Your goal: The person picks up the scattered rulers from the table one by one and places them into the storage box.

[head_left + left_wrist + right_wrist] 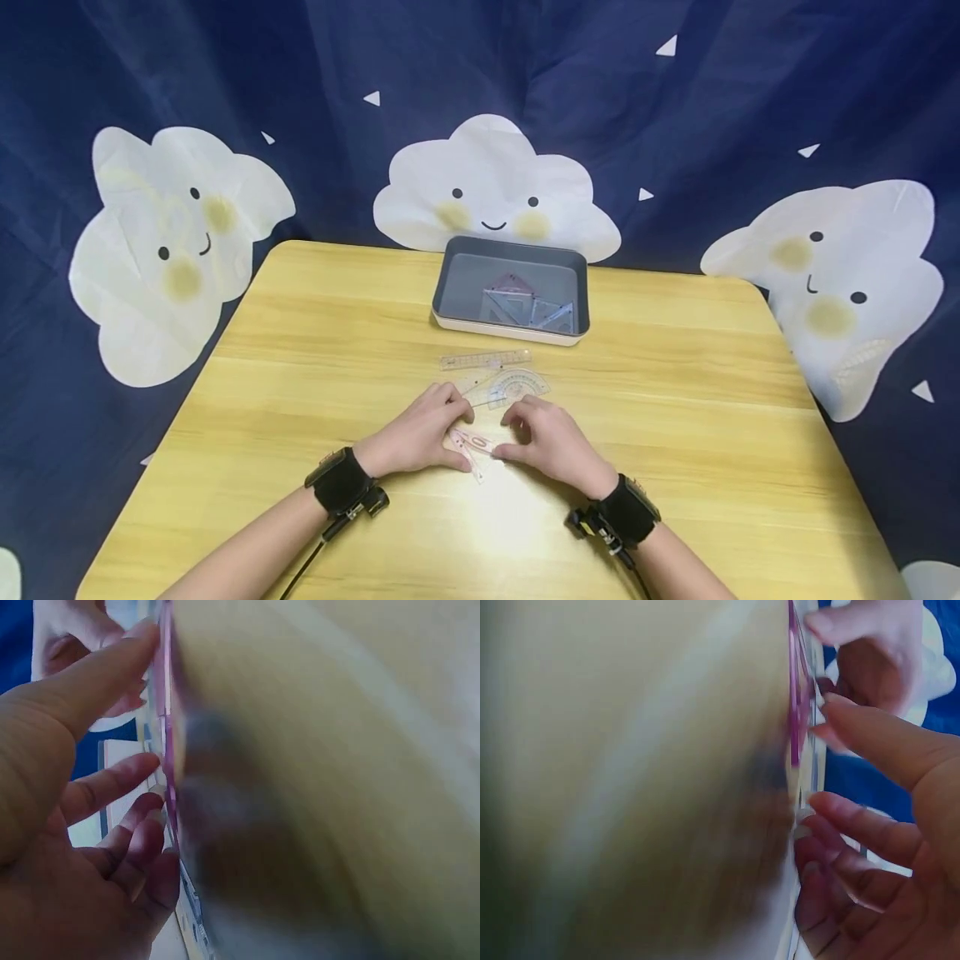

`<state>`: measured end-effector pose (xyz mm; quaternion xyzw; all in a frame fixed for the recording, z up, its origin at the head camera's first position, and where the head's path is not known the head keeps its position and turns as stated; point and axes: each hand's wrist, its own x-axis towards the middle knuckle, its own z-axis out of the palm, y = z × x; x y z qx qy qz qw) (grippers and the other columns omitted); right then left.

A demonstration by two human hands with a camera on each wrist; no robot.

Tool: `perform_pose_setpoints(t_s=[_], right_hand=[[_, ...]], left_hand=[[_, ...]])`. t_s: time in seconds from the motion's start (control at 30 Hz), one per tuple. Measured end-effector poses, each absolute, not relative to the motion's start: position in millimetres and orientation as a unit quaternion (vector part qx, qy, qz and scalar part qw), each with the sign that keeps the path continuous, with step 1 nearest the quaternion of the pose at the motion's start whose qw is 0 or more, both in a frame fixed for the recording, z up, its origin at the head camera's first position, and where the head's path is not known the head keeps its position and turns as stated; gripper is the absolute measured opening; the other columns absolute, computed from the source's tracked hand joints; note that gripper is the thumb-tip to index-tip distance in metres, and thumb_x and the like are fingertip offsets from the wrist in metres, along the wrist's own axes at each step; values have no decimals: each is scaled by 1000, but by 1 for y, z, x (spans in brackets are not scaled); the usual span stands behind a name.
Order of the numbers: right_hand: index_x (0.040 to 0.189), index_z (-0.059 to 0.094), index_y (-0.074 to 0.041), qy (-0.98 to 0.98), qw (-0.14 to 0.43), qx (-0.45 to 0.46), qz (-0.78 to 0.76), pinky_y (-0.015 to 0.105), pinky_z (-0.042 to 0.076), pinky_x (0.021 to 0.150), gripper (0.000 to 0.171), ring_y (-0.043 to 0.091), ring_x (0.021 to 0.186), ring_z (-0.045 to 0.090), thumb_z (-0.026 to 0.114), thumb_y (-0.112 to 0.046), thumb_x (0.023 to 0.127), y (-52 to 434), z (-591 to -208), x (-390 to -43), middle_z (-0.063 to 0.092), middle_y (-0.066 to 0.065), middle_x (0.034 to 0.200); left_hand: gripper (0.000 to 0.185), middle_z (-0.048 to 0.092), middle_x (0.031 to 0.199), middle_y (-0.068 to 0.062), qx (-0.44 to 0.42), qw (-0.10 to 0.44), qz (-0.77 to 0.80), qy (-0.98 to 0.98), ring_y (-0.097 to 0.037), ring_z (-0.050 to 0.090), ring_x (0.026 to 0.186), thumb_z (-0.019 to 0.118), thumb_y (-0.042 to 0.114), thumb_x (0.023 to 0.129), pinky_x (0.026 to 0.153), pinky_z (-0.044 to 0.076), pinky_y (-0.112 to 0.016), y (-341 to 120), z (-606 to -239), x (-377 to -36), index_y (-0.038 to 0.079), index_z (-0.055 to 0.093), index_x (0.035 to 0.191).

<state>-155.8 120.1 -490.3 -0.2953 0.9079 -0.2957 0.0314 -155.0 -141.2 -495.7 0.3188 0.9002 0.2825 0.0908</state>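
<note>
A clear set square with pink edges [480,442] lies on the table between the two hands. My left hand [424,429] is around its left corner, thumb on the near side and fingertips on the far side. Its pink edge [166,682] shows edge-on in the left wrist view, between thumb and fingertips. My right hand [551,440] touches the right tip with its thumb, its other fingers loosely bent and apart from it. Just beyond the hands lie a clear protractor [519,385], a clear triangle [480,387] and a short clear ruler [485,359].
A grey tray [480,258] with a pale outer wall stands at the table's back, holding several clear set squares [512,307] and a pinkish piece [512,283]. The wooden table [300,333] ends at a dark blue curtain [330,67] with clouds on it.
</note>
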Motion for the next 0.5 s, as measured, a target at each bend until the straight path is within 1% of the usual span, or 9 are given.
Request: perform_pose_setpoints(t_s=[0.07,0.2,0.33,0.5], right_hand=[[101,72,-13,913,38,-296,-277,24,44,67,43,6,73,51,93,-42,76,116,-490,-151,60,-6,85],[94,69,-15,917,48,-299,-261,24,42,66,44,6,72,47,96,-41,71,109,-490,-146,55,-8,81],[88,66,-16,916,63,-303,-256,24,40,63,44,6,71,45,97,-42,68,104,-489,-142,52,-8,78],[87,64,-18,924,90,-283,-242,24,40,61,48,7,70,46,98,-45,65,100,-486,-136,52,-10,77]], left_hand=[[52,46,106,6,323,87,278,901,-15,40,98,92,46,75,86,38,-33,-141,-497,-153,18,65,109],[44,45,101,6,325,94,286,897,-15,39,96,92,41,77,86,35,-33,-140,-497,-152,19,63,102],[41,47,98,5,327,104,288,894,-16,41,97,91,39,78,87,35,-33,-139,-496,-150,18,63,100],[40,51,98,6,332,109,283,893,-15,43,98,90,38,77,89,36,-34,-139,-496,-150,18,63,99]])
